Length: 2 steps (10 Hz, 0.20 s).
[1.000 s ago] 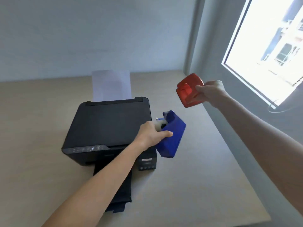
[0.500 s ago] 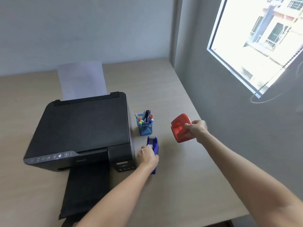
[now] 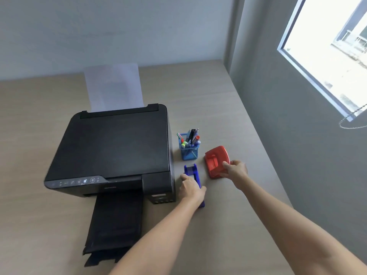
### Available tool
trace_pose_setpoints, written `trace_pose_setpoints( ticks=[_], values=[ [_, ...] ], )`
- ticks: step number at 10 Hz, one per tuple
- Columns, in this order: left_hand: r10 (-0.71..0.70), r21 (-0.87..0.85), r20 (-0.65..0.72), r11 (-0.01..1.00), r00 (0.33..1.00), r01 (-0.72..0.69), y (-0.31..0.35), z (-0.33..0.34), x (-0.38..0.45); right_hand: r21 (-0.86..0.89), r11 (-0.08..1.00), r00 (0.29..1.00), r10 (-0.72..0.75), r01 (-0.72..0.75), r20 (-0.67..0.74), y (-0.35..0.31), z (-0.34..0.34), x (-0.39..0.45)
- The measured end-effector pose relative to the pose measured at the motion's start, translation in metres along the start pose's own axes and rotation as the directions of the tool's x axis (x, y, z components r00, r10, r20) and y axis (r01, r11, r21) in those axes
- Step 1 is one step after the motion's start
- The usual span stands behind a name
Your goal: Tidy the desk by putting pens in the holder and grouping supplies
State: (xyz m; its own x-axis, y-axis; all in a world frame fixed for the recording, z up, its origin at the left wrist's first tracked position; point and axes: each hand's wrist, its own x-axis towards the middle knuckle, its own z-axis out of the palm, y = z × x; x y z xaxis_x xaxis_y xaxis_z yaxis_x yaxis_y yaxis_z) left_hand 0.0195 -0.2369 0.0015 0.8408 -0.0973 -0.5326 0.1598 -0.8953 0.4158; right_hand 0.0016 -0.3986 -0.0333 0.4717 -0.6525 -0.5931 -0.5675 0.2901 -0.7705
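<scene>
Pale wood worktop (image 3: 208, 92) meets a grey wall with a window at the far right. Just right of the black printer (image 3: 111, 147) stands the blue mesh pen holder (image 3: 189, 152), full of pens. Nearer than the holder, the left hand (image 3: 191, 188) wraps its fingers around the blue tape dispenser (image 3: 191, 172). Right of the holder, the right hand (image 3: 235, 169) grips the red hole punch (image 3: 215, 160), resting on the worktop.
</scene>
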Motion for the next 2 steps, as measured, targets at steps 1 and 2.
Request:
trace_pose_setpoints(
  ticks=[1,2],
  values=[
    [0.088,0.036,-0.013,0.996,0.996,-0.088,0.001,-0.004,-0.007,-0.165,0.984,0.997,-0.077,0.073,-0.017,-0.001,-0.001,-0.005],
    [0.27,0.196,-0.007,0.945,0.963,-0.263,-0.005,-0.009,-0.029,-0.286,0.944,0.98,-0.188,0.164,-0.061,-0.012,-0.011,-0.021]
  ],
)
